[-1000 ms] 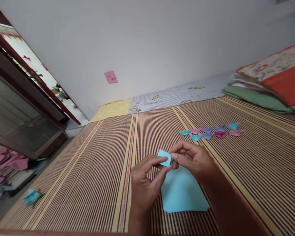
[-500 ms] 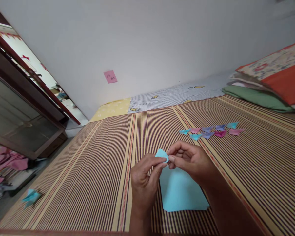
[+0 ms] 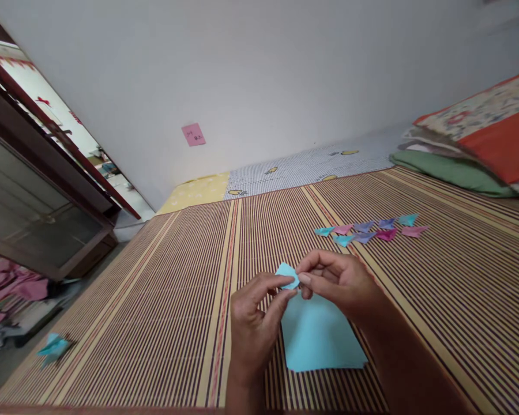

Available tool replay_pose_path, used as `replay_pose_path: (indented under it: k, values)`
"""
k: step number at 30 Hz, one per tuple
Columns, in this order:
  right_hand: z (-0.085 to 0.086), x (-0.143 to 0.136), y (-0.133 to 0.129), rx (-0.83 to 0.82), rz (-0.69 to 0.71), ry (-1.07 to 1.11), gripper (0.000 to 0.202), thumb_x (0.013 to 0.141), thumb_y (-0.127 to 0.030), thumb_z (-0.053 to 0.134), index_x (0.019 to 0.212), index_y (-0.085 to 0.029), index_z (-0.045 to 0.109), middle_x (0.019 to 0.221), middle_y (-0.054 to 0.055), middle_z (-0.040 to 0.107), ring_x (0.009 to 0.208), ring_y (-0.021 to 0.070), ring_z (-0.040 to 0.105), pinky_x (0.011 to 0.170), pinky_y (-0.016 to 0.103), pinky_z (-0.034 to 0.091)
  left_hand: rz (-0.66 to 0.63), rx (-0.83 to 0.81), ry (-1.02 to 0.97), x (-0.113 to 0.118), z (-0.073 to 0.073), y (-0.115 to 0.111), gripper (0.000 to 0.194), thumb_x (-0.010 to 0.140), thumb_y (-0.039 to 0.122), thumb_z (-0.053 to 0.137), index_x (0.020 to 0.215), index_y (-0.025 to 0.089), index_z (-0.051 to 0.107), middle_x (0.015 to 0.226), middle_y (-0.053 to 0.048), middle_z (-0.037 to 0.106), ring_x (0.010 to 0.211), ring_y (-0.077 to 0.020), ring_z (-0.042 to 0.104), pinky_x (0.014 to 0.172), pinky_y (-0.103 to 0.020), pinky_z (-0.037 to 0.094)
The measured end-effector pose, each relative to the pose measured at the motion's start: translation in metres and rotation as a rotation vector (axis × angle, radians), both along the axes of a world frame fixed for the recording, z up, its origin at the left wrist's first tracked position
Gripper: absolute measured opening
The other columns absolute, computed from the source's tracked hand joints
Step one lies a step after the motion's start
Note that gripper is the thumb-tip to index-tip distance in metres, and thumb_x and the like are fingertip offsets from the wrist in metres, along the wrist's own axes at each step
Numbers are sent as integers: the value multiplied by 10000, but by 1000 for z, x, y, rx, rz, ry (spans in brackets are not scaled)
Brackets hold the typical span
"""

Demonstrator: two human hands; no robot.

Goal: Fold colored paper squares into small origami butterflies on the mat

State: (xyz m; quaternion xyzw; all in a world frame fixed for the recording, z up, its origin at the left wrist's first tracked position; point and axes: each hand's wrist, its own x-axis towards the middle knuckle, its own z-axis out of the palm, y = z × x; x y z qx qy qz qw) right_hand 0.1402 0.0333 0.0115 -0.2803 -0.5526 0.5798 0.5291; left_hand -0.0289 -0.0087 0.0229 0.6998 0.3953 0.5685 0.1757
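A small folded piece of light-blue paper [image 3: 287, 271] is held up between both hands. My left hand [image 3: 259, 320] grips its lower left part between fingers and thumb, covering some of it. At its right corner, my right hand [image 3: 335, 279] pinches the paper with thumb and forefinger. Beneath the hands lies a stack of light-blue paper sheets [image 3: 322, 340], its upper end partly hidden. Beyond my right hand, several small folded paper pieces [image 3: 364, 237] in blue, pink and purple lie in two rows.
The striped mat [image 3: 168, 305] spreads under everything. Crumpled blue paper [image 3: 53, 347] sits near its left edge. Folded bedding [image 3: 493, 144] is piled at the far right. A pink note [image 3: 194, 135] is stuck to the wall, and a glass-paneled door [image 3: 38, 202] stands at left.
Both hands still hold the folded paper at nearly the same spot. My left thumb and forefinger have parted slightly, and the paper has shifted a little to the right.
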Motion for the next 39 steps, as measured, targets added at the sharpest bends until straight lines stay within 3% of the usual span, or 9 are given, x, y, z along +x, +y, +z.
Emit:
replay_pose_path:
  k: [17,25,33,39]
  values:
    - [2,-4,-4,15,-22,-19,78,849,-219,730,892,-190,671,683,-14,667,643,124,657,637,254,543,-118,-130,-148,-2,-9,4,295,897,26,636,962,284,763,877,13,694,859,-152,636,768,-262,472]
    - [2,4,-4,0,55,-168,89,835,-253,728,830,-180,678,653,-5,652,602,125,620,581,257,504,-155,-151,-98,-6,-8,3,249,902,64,664,953,277,780,821,10,683,819,-160,621,753,-272,458]
    - [7,5,-6,88,-25,-304,88,806,-172,672,736,-192,623,615,-39,558,562,96,491,509,234,374,-145,-172,-34,-5,-2,2,211,904,88,674,949,259,791,792,3,673,777,-159,632,704,-264,467]
    - [5,7,-5,128,-22,-319,92,825,-171,661,748,-196,617,650,-42,533,582,101,472,516,238,357,-116,-224,-40,-3,-4,1,154,897,102,672,903,227,762,791,-8,672,755,-164,619,699,-273,478]
